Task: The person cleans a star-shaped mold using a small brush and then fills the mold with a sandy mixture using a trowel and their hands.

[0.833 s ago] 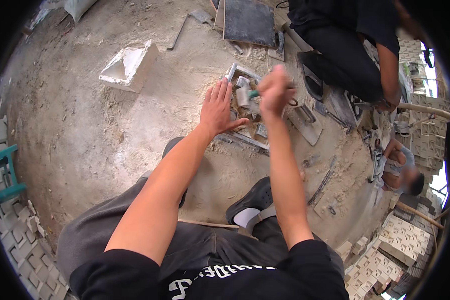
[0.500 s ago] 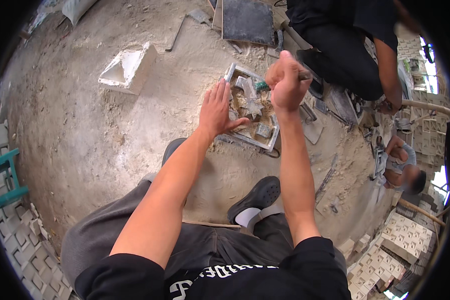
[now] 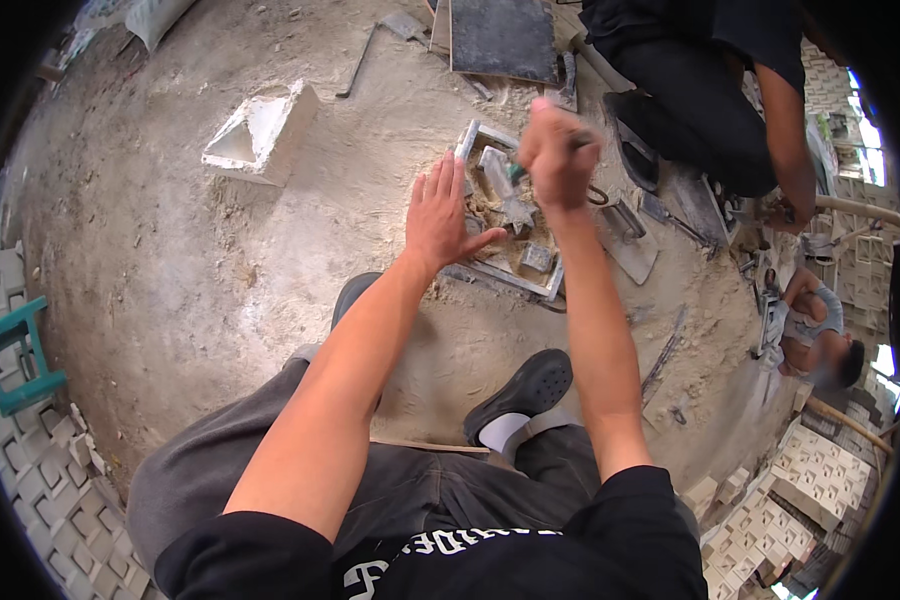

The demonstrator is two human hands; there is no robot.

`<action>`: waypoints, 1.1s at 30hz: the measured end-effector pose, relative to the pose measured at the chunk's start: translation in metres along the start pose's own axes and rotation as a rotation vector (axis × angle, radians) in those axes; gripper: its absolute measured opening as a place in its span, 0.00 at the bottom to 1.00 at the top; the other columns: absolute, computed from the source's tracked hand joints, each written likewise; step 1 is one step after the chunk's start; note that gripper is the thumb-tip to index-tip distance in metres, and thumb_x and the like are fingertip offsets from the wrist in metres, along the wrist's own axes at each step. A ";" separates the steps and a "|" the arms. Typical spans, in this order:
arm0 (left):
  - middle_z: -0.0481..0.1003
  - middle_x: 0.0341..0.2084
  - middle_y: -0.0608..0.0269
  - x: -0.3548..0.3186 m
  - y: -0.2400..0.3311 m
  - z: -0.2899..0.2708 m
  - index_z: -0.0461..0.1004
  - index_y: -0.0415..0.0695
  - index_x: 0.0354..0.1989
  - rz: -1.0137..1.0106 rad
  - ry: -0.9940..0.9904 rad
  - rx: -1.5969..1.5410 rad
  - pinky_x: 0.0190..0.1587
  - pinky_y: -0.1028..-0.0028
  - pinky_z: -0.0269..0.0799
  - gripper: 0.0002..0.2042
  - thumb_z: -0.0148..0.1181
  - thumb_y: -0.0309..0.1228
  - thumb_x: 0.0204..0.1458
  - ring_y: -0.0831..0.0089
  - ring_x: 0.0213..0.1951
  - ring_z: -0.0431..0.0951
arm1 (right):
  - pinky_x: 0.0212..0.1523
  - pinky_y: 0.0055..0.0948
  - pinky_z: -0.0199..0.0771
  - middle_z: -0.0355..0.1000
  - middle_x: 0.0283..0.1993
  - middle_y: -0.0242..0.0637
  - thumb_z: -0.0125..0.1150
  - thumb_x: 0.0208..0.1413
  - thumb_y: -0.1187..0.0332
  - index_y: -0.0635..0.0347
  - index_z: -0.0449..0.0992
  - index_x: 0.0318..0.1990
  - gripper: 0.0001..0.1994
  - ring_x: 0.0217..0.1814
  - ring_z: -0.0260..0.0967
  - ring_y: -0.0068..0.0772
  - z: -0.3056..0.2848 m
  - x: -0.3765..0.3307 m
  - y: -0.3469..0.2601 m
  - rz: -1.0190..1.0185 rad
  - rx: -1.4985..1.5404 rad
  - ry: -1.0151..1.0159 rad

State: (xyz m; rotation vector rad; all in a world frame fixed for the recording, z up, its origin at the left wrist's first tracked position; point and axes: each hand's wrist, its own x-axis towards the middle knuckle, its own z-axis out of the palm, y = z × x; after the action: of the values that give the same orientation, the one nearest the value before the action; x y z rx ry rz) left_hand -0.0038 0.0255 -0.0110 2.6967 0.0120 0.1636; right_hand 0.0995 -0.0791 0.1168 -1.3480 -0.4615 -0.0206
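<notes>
Grey frame (image 3: 515, 279) wants steadying — flat, empty left hand (image 3: 438, 222) at left edge — right hand (image 3: 560, 160) clenching green tool (image 3: 515, 173).

Floor (image 3: 160, 270): bare and dusty, grey-brown toward the left, paler and sandier in the middle, with loose crumbs (image 3: 710, 305) scattered to the right
Stool (image 3: 28, 372): teal, at the left edge, beside the left blocks
Left blocks (image 3: 50, 470): pale grey, massed along the lower left rim
Right blocks (image 3: 820, 465): cream, with patterned faces, stacked at the lower right
Far blocks (image 3: 830, 103): pale rows at the upper right
Poles (image 3: 860, 207): two, light brown, slanting in from the right
Light: bright white through gaps (image 3: 870, 130) on the right
</notes>
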 end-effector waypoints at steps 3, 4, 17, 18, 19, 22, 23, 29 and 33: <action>0.50 0.70 0.40 0.001 0.003 0.000 0.45 0.29 0.70 -0.006 0.000 -0.001 0.72 0.55 0.45 0.63 0.57 0.73 0.40 0.50 0.72 0.50 | 0.15 0.24 0.47 0.56 0.11 0.23 0.56 0.64 0.64 0.58 0.61 0.11 0.26 0.13 0.52 0.16 -0.007 -0.016 0.045 0.006 -0.257 -0.046; 0.50 0.70 0.40 0.003 0.001 -0.002 0.45 0.29 0.70 -0.010 0.005 0.007 0.72 0.55 0.45 0.63 0.57 0.73 0.40 0.50 0.72 0.50 | 0.15 0.25 0.48 0.57 0.11 0.24 0.55 0.64 0.66 0.57 0.61 0.11 0.26 0.13 0.52 0.16 -0.001 -0.011 0.040 0.039 -0.270 -0.066; 0.53 0.69 0.40 0.006 0.003 0.000 0.46 0.29 0.70 0.002 0.046 -0.028 0.71 0.56 0.48 0.62 0.60 0.72 0.39 0.50 0.71 0.53 | 0.17 0.27 0.50 0.59 0.11 0.26 0.54 0.63 0.65 0.62 0.62 0.12 0.25 0.14 0.52 0.13 -0.012 -0.013 0.047 0.003 -0.330 -0.048; 0.53 0.69 0.39 -0.002 0.000 0.002 0.45 0.27 0.70 -0.011 0.004 -0.018 0.71 0.57 0.48 0.62 0.58 0.72 0.40 0.49 0.71 0.53 | 0.16 0.27 0.49 0.58 0.11 0.25 0.54 0.63 0.65 0.61 0.61 0.12 0.25 0.14 0.52 0.14 -0.006 -0.012 0.045 0.030 -0.267 -0.010; 0.53 0.69 0.39 -0.002 -0.001 0.000 0.45 0.27 0.70 -0.005 0.010 -0.013 0.71 0.57 0.48 0.62 0.58 0.72 0.40 0.49 0.71 0.53 | 0.16 0.27 0.48 0.58 0.12 0.24 0.53 0.64 0.65 0.60 0.60 0.12 0.25 0.14 0.51 0.14 -0.002 -0.002 0.034 0.040 -0.209 0.028; 0.52 0.69 0.38 -0.004 -0.003 -0.005 0.45 0.27 0.70 -0.021 -0.014 -0.012 0.71 0.57 0.48 0.63 0.58 0.73 0.40 0.49 0.71 0.53 | 0.16 0.25 0.48 0.56 0.11 0.22 0.52 0.65 0.64 0.57 0.61 0.12 0.26 0.13 0.51 0.14 0.005 0.006 -0.016 0.024 -0.018 0.116; 0.53 0.69 0.39 -0.002 -0.002 -0.003 0.46 0.27 0.70 -0.016 -0.001 -0.036 0.71 0.56 0.48 0.63 0.59 0.73 0.39 0.50 0.71 0.53 | 0.16 0.24 0.47 0.57 0.11 0.22 0.52 0.65 0.64 0.57 0.62 0.12 0.25 0.13 0.51 0.14 0.005 0.008 -0.028 0.070 0.020 0.142; 0.53 0.69 0.37 -0.003 -0.004 0.006 0.45 0.26 0.69 0.028 -0.014 -0.139 0.71 0.57 0.47 0.66 0.60 0.74 0.35 0.49 0.71 0.52 | 0.16 0.26 0.50 0.58 0.12 0.26 0.52 0.65 0.65 0.56 0.61 0.13 0.24 0.13 0.51 0.16 -0.009 -0.030 0.052 0.045 -0.187 0.056; 0.53 0.68 0.36 0.001 -0.013 0.006 0.45 0.24 0.69 0.034 0.020 -0.122 0.72 0.57 0.47 0.67 0.60 0.75 0.34 0.48 0.71 0.52 | 0.15 0.25 0.48 0.56 0.12 0.24 0.52 0.66 0.65 0.55 0.59 0.13 0.25 0.13 0.50 0.16 -0.002 -0.005 0.016 0.034 -0.096 0.067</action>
State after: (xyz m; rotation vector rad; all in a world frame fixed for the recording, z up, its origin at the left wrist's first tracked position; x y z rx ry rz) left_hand -0.0020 0.0346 -0.0216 2.5744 -0.0364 0.1946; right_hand 0.0996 -0.0782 0.0998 -1.4442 -0.3856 -0.0603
